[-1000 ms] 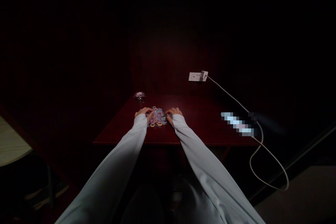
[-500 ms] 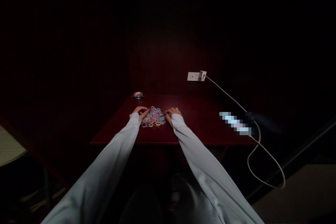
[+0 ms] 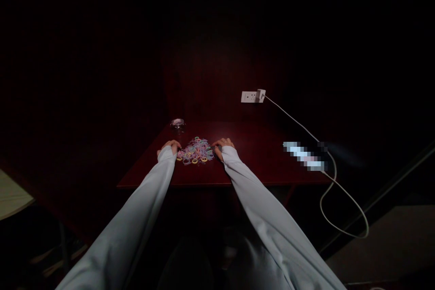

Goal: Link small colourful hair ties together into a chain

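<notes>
A loose pile of small coloured hair ties point(image 3: 197, 150), in pink, purple, yellow and green, lies on the dark red table point(image 3: 261, 163) between my hands. My left hand point(image 3: 171, 145) rests at the pile's left edge, palm down, its fingers bent and apart, with a few ties close to the fingertips. On the opposite side, my right hand point(image 3: 222, 143) lies on the tabletop, fingers curved towards the pile and thumb apart. Neither hand visibly grips anything, though my palms are hidden.
Behind my left hand stands a clear jar point(image 3: 177, 125) with something pinkish at its top. To the right lies a blurred-out, bright device point(image 3: 304, 156) with a white cable point(image 3: 294, 120) running to a charger in the wall socket point(image 3: 248, 97). The cable loops past the table's right edge.
My left hand has moved left, away from the middle of the pile, and the hair ties now spread further to the left. My right hand has stayed nearly in place.
</notes>
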